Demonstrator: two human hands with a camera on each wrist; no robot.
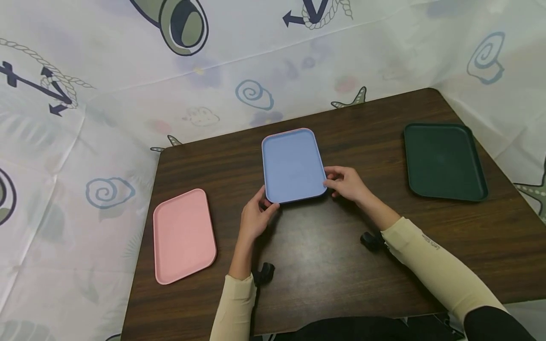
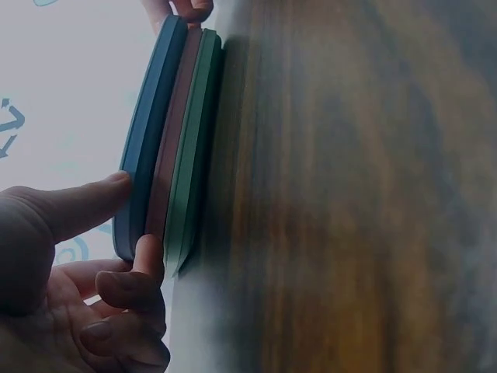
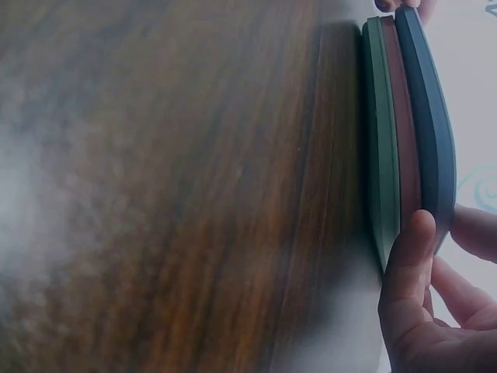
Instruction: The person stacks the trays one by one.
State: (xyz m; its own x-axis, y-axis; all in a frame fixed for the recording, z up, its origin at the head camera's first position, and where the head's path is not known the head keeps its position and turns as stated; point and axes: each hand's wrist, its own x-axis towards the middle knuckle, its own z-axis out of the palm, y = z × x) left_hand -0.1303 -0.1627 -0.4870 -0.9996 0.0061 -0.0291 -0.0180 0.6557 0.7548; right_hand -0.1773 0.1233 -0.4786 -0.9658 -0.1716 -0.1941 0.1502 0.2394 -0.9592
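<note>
A white cloth backdrop printed with anchors, spiral shells and starfish point(image 1: 141, 90) hangs behind and to the left of the rectangular dark-brown wood-grain bench point(image 1: 315, 270). On the bench, a rectangular dark-green raised-rim tray point(image 1: 443, 161) lies just beside the right edge, and a rectangular pink raised-rim tray point(image 1: 183, 234) lies near the left edge. Between them, near the far edge, is a stack of 3 trays: a rectangular blue shallow-rimmed tray point(image 1: 294, 163) on top, a second pink tray point(image 2: 172, 132) in the middle, and a lighter-green tray point(image 2: 194, 132) at the bottom. Open wood separates the stack from both side trays, with a broad stretch running to the near edge.

2 cream sleeves point(image 1: 234, 303) reach in from the near side, each with a small black wrist device point(image 1: 265, 273) beside it. The left hand point(image 1: 254, 215) grasps the blue tray's near left corner, thumb on its rim and index fingertip at the middle tray's edge. The right hand point(image 1: 347, 183) grips the blue tray near its near right corner, thumb and fingers likewise only slightly parted.
</note>
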